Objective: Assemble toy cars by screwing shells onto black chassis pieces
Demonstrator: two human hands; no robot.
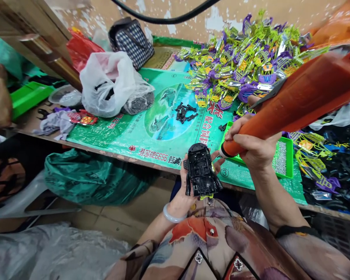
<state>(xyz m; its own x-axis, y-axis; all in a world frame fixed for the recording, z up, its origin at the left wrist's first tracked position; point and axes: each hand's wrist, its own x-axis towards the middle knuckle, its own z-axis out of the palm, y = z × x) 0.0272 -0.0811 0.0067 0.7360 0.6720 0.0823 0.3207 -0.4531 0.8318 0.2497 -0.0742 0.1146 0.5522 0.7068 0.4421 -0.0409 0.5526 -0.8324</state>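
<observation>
Messy worktop [119, 138], and with the left hand [182, 196] fingers curled round a black toy car body [202, 169] at 8 o'clock from the right hand [258, 149], fingers wrapped round an orange tool [297, 97], one slip of that close-by tip [221, 153] could jab a fingertip.

one black toy body [200, 171], one orange tool [291, 103], two green trays [290, 157] [32, 97]

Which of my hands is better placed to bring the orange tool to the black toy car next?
Probably your right hand: it grips the orange tool, whose tip is near the black toy car. Your left hand is supporting the car.
</observation>
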